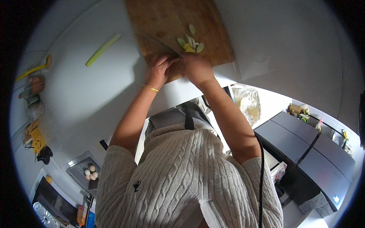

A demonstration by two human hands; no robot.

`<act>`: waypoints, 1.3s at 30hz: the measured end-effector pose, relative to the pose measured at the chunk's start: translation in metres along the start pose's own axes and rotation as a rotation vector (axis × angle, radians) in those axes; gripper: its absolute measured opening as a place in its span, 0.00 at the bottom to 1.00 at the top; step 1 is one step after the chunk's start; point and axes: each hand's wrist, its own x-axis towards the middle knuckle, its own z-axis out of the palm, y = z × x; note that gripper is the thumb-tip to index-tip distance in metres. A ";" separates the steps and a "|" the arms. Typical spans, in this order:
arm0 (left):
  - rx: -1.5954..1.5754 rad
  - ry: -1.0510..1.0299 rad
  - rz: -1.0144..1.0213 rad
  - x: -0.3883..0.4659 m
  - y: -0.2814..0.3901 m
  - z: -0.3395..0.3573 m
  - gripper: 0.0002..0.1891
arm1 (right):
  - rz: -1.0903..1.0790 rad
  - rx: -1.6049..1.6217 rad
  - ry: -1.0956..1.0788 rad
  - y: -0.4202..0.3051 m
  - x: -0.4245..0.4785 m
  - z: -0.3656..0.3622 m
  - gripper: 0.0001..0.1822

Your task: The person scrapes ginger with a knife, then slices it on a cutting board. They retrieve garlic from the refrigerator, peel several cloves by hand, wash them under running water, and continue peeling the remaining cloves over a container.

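Over the near edge of a wooden cutting board (176, 17), my right hand (198, 69) grips a knife (162, 44), its blade slanting to the far left. Motion blurs this hand. My left hand (158, 71), below a gold bracelet (150, 88), has its fingertips close against the blade near my right hand. Whatever lies under those fingers is hidden. Several oval, pale green vegetable slices (192, 29) are scattered beyond my right hand, around a yellowish piece (188, 48). Left of the board, a long pale green vegetable stick (103, 50) lies on the white countertop (71, 94).
A yellow-handled brush (34, 68) and wrapped items (37, 85) line the counter's left side. Several eggs (91, 172) sit in a grey sink (78, 169) at lower left. To the right are a clear plastic bag (248, 104) and a grey refrigerator (288, 136). A black cable (261, 182) runs past my right arm.
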 end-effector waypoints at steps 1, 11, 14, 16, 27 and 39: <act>-0.011 0.010 -0.002 -0.003 -0.003 0.006 0.20 | -0.033 0.026 0.098 0.011 0.002 0.011 0.10; -0.161 -0.014 -0.171 0.010 0.001 -0.003 0.10 | 0.372 0.936 0.418 0.070 -0.018 -0.023 0.09; -0.143 0.006 -0.360 0.016 -0.011 -0.008 0.10 | 0.447 1.036 0.332 0.072 -0.033 -0.044 0.07; -0.101 -0.001 -0.417 0.032 -0.026 -0.023 0.08 | 0.444 0.986 0.377 0.068 -0.040 -0.046 0.07; 0.036 0.116 -0.278 0.104 -0.086 -0.019 0.07 | 0.458 0.641 0.260 0.081 -0.052 -0.010 0.12; 0.357 0.234 -0.077 0.106 -0.100 -0.055 0.11 | 0.267 0.633 0.032 0.040 -0.058 -0.006 0.11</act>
